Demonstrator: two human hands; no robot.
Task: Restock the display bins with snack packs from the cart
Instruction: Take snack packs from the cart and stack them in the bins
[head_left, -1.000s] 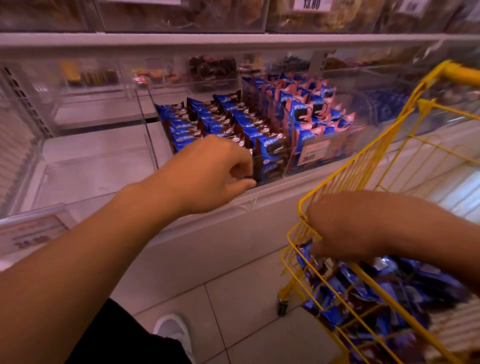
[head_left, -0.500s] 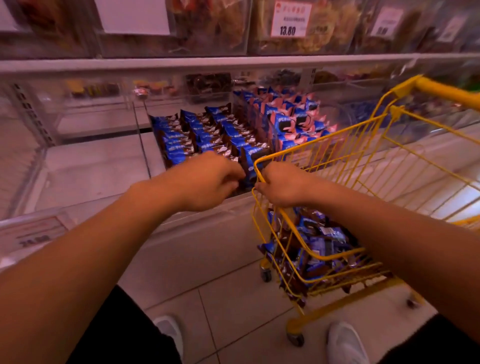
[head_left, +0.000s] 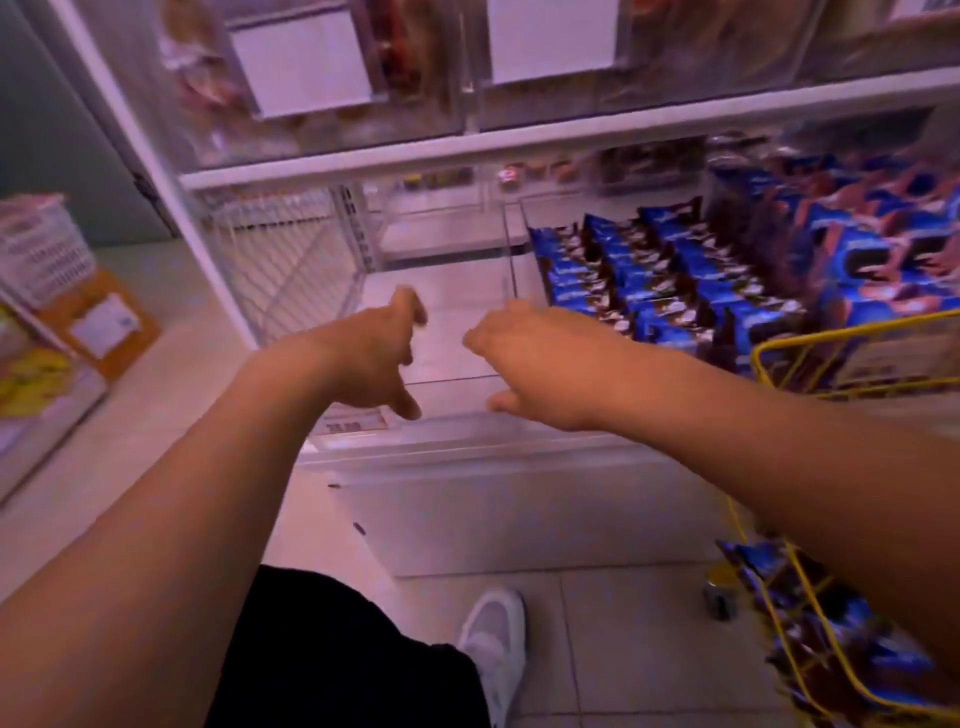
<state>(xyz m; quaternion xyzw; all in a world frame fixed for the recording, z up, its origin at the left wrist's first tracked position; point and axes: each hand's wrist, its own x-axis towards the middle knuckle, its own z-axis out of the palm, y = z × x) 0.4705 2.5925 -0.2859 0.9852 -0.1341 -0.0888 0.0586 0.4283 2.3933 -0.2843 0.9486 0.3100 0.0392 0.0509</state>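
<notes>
My left hand (head_left: 371, 358) and my right hand (head_left: 540, 364) reach side by side over the front edge of an empty clear display bin (head_left: 457, 291), both with fingers spread and nothing in them. To the right, a neighbouring bin holds rows of blue and brown snack packs (head_left: 649, 280). Further right lie blue and pink packs (head_left: 883, 249). The yellow wire cart (head_left: 831, 343) stands at the far right, with more blue packs (head_left: 831, 649) low inside it. The picture is blurred by motion.
A white shelf (head_left: 571, 130) with clear bins and blank white labels runs above. A wire divider (head_left: 291, 260) closes the bin's left side. At far left stand a white basket (head_left: 41, 249) and an orange box (head_left: 98, 322). My white shoe (head_left: 493, 639) is on the tiled floor.
The view has swung left. My right hand let go of the cart's rim, and both hands moved from the stocked bin to the empty bin on its left, now open.
</notes>
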